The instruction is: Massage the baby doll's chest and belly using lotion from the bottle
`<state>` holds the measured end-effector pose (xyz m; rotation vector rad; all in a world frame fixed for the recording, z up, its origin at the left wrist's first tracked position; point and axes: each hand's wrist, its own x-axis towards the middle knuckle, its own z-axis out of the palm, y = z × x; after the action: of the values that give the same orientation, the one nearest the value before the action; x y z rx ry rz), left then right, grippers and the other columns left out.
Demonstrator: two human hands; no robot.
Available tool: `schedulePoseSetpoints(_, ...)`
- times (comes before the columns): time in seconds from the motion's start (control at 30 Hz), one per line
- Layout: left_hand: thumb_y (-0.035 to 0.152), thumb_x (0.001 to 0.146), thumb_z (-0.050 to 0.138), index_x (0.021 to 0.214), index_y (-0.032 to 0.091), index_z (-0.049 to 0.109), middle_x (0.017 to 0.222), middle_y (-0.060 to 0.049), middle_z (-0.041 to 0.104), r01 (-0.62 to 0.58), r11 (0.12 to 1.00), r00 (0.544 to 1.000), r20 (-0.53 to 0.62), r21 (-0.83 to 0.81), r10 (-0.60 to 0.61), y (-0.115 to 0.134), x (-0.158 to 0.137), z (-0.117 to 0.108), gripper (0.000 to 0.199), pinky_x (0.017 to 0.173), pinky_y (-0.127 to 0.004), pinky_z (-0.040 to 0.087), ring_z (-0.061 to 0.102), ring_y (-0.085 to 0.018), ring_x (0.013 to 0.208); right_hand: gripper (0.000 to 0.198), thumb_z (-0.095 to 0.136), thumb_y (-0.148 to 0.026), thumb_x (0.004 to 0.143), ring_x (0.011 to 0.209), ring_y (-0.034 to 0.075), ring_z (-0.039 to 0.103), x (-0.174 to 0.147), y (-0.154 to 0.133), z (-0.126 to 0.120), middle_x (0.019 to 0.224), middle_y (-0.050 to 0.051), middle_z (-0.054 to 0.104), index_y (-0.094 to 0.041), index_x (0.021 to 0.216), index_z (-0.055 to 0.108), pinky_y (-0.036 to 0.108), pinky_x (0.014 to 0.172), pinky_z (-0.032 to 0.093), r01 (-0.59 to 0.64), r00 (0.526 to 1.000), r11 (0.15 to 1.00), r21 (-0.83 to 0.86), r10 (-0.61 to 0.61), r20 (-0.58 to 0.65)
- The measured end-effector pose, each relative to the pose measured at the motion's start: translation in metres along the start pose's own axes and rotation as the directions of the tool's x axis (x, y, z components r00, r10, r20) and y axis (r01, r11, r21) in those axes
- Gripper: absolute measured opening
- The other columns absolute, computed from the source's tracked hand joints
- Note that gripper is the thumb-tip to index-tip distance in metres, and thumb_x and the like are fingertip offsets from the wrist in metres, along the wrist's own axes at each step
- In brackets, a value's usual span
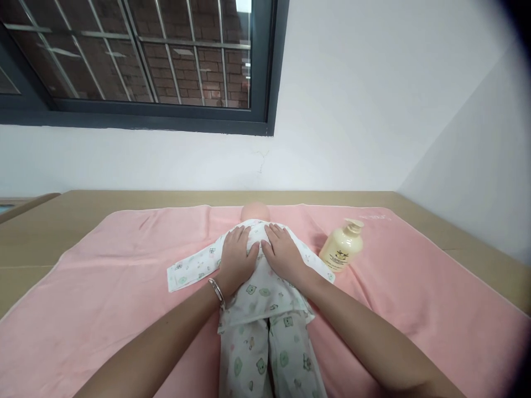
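A baby doll in white pyjamas with small green and brown prints lies lengthwise in front of me. Its bald head points away, and no face shows. Both sleeves stretch out to the sides. My left hand rests flat on the left of the doll's upper body, fingers spread, a silver bangle at the wrist. On the right of the upper body lies my right hand, also flat, its thumb near the left thumb. Beside the right sleeve, a pale yellow pump bottle leans to the right.
Under the doll is a pink blanket, spread over a wooden tabletop. A white wall stands behind the table's far edge. Up at the left is a dark-framed window with metal bars.
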<state>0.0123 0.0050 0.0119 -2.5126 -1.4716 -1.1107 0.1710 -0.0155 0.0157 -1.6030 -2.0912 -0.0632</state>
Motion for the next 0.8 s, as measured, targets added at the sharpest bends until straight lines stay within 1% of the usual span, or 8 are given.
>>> schedulePoseSetpoints(0.23, 0.03, 0.089, 0.046, 0.126, 0.013, 0.05, 0.129, -0.015, 0.055, -0.006, 1.0, 1.0, -0.018, 0.001, 0.006, -0.004, -0.001, 0.003, 0.041, 0.106, -0.053, 0.037, 0.048, -0.031, 0.122, 0.049, 0.033, -0.031, 0.099, 0.135, 0.026, 0.029, -0.001, 0.001, 0.002, 0.144, 0.014, 0.038, -0.006, 0.14, 0.043, 0.044, 0.115, 0.02, 0.005, 0.999, 0.999, 0.038, -0.004, -0.038)
schedulePoseSetpoints(0.33, 0.03, 0.089, 0.046, 0.127, 0.015, 0.05, 0.129, -0.014, 0.055, 0.003, 1.0, 1.0, -0.024, -0.008, -0.003, -0.004, 0.0, 0.003, 0.041, 0.106, -0.053, 0.037, 0.047, -0.03, 0.123, 0.05, 0.035, -0.031, 0.098, 0.137, 0.025, 0.026, 0.0, 0.003, 0.002, 0.146, 0.013, 0.035, -0.006, 0.142, 0.04, 0.044, 0.116, 0.019, 0.017, 0.999, 0.997, 0.075, -0.015, -0.029)
schedulePoseSetpoints(0.47, 0.031, 0.089, 0.047, 0.128, 0.013, 0.05, 0.131, -0.014, 0.054, -0.015, 1.0, 1.0, 0.013, -0.016, 0.015, -0.004, 0.002, 0.0, 0.043, 0.107, -0.05, 0.037, 0.047, -0.029, 0.123, 0.052, 0.037, -0.029, 0.097, 0.138, 0.024, 0.025, 0.003, 0.005, -0.001, 0.147, 0.012, 0.032, -0.009, 0.145, 0.035, 0.045, 0.116, 0.019, 0.042, 0.999, 0.995, 0.093, -0.042, 0.002)
schedulePoseSetpoints(0.53, 0.03, 0.089, 0.047, 0.128, 0.012, 0.05, 0.131, -0.014, 0.054, -0.038, 0.999, 0.999, 0.011, -0.005, 0.038, -0.004, 0.002, -0.002, 0.043, 0.107, -0.049, 0.037, 0.047, -0.029, 0.123, 0.052, 0.037, -0.028, 0.097, 0.138, 0.025, 0.025, 0.004, 0.004, -0.003, 0.147, 0.012, 0.032, -0.009, 0.145, 0.035, 0.045, 0.116, 0.019, 0.052, 0.999, 0.996, 0.07, -0.053, 0.012)
schedulePoseSetpoints(0.6, 0.03, 0.089, 0.047, 0.126, 0.011, 0.052, 0.129, -0.015, 0.056, -0.07, 0.997, 0.997, -0.017, 0.024, 0.071, -0.002, 0.0, -0.004, 0.041, 0.106, -0.049, 0.039, 0.049, -0.029, 0.121, 0.051, 0.035, -0.026, 0.097, 0.137, 0.025, 0.026, 0.002, -0.001, -0.006, 0.147, 0.013, 0.032, -0.008, 0.145, 0.035, 0.045, 0.115, 0.02, 0.054, 0.998, 0.998, 0.028, -0.054, 0.018)
schedulePoseSetpoints(0.7, 0.03, 0.09, 0.045, 0.114, 0.014, 0.06, 0.119, -0.014, 0.062, -0.11, 0.989, 0.99, -0.077, 0.097, 0.117, 0.004, -0.005, -0.008, 0.032, 0.1, -0.045, 0.045, 0.055, -0.027, 0.113, 0.048, 0.033, -0.024, 0.097, 0.135, 0.026, 0.031, -0.008, -0.014, -0.01, 0.143, 0.016, 0.038, -0.005, 0.141, 0.041, 0.042, 0.113, 0.026, 0.053, 0.999, 0.997, -0.063, -0.052, 0.015)
schedulePoseSetpoints(0.77, 0.031, 0.091, 0.045, 0.106, 0.016, 0.063, 0.114, -0.012, 0.065, -0.101, 0.985, 0.989, -0.099, 0.137, 0.115, 0.009, -0.008, -0.011, 0.028, 0.096, -0.042, 0.047, 0.058, -0.026, 0.108, 0.047, 0.034, -0.023, 0.097, 0.133, 0.027, 0.035, -0.015, -0.023, -0.014, 0.139, 0.018, 0.043, -0.004, 0.138, 0.045, 0.039, 0.112, 0.029, 0.06, 0.998, 0.991, -0.115, -0.06, 0.009)
schedulePoseSetpoints(0.8, 0.032, 0.09, 0.046, 0.105, 0.016, 0.063, 0.113, -0.012, 0.065, -0.086, 0.985, 0.99, -0.1, 0.147, 0.101, 0.01, -0.008, -0.012, 0.028, 0.096, -0.042, 0.048, 0.058, -0.026, 0.108, 0.046, 0.034, -0.022, 0.097, 0.132, 0.026, 0.036, -0.017, -0.026, -0.017, 0.138, 0.017, 0.045, -0.004, 0.136, 0.047, 0.038, 0.111, 0.031, 0.058, 0.998, 0.99, -0.125, -0.057, 0.01)
